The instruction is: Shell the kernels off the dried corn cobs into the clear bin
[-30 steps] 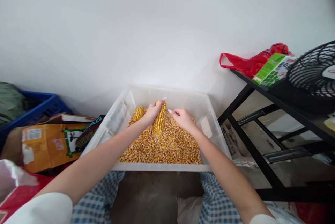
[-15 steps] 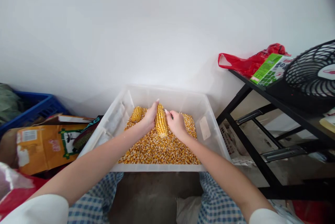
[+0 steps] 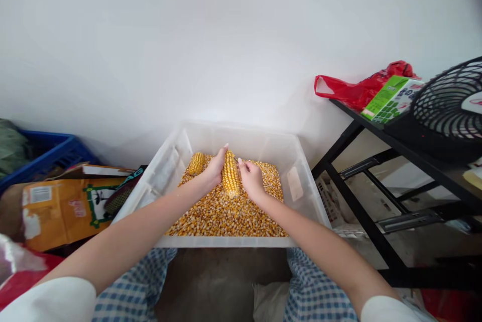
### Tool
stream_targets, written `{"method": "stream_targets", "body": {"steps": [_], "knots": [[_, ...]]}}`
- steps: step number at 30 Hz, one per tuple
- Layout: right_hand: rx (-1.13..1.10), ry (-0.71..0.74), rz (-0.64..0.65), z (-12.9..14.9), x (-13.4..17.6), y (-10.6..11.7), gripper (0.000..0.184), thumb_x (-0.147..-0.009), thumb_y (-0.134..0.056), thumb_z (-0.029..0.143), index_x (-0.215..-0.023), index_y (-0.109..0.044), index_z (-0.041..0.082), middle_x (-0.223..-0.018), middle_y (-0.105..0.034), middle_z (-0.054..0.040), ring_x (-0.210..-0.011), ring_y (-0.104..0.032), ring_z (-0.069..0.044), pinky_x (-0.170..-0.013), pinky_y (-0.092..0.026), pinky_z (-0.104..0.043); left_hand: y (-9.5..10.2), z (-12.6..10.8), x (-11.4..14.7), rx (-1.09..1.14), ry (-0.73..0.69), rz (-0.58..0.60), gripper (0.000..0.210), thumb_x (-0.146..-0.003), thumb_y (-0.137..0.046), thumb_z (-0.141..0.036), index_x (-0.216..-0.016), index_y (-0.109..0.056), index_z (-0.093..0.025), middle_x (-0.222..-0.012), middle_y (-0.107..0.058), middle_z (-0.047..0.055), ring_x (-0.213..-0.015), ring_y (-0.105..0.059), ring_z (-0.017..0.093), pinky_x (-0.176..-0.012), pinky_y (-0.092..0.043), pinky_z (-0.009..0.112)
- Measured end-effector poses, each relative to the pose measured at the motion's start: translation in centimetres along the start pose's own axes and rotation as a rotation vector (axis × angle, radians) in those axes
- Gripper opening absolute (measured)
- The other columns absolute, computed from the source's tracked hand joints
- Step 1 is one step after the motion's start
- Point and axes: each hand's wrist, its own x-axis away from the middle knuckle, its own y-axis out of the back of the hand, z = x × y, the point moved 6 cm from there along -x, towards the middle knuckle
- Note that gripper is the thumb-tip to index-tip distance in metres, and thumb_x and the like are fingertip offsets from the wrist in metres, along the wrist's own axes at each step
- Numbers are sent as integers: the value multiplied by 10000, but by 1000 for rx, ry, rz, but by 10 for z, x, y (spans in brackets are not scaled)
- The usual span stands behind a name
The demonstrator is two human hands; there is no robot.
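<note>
My left hand (image 3: 215,169) is closed around an ear of corn (image 3: 231,176), held at a tilt over the kernels with its pale end towards me. Close against the ear's right side, my right hand (image 3: 251,179) is closed in a pinch. A thin dark tool (image 3: 236,159) shows at its fingertips, pointing at the ear; most of it is hidden in the fist. Loose yellow kernels (image 3: 229,219) cover the floor of a translucent plastic bin (image 3: 301,151). A second ear of corn (image 3: 196,164) lies on them at the back left.
A black stand (image 3: 380,241) on the right carries a red plastic bag (image 3: 350,92), a green and white box (image 3: 389,98) and a black fan (image 3: 448,101). Leftward are a blue crate (image 3: 56,153) and an orange package (image 3: 64,214). A white wall (image 3: 233,45) rises behind the bin.
The right hand has turned slightly, and the tool's thin tip now shows beside the ear. The left hand keeps its hold on the ear; the view has shifted a little.
</note>
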Motion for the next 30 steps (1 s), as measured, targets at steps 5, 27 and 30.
{"method": "stream_targets", "body": {"steps": [5,27,30], "knots": [[-96,-150,-37,-11,-8,4,460,-790,-293,521,-608,-504,155,-512,-472,4,-457,-385,-96,-441,-268,-209,-3,10,1,46,102,16,361,-724,-470,-500,-756,-547,-149,-525,-597,46,-492,-593,180,-487,-487,283],[460,243,176,31,-13,29,432,-839,-323,443,-601,-555,166,-523,-518,-13,-466,-362,-96,-480,-180,-245,8,-10,-14,-253,-241,42,368,-645,-567,-514,-775,-539,-171,-595,-607,46,-483,-577,177,-445,-452,266],[455,242,177,33,-13,30,438,-836,-324,452,-598,-555,166,-515,-510,-6,-467,-357,-95,-481,-185,-241,7,-10,-14,-247,-224,46,378,-639,-567,-524,-771,-543,-170,-591,-609,49,-488,-580,178,-444,-452,262]]}}
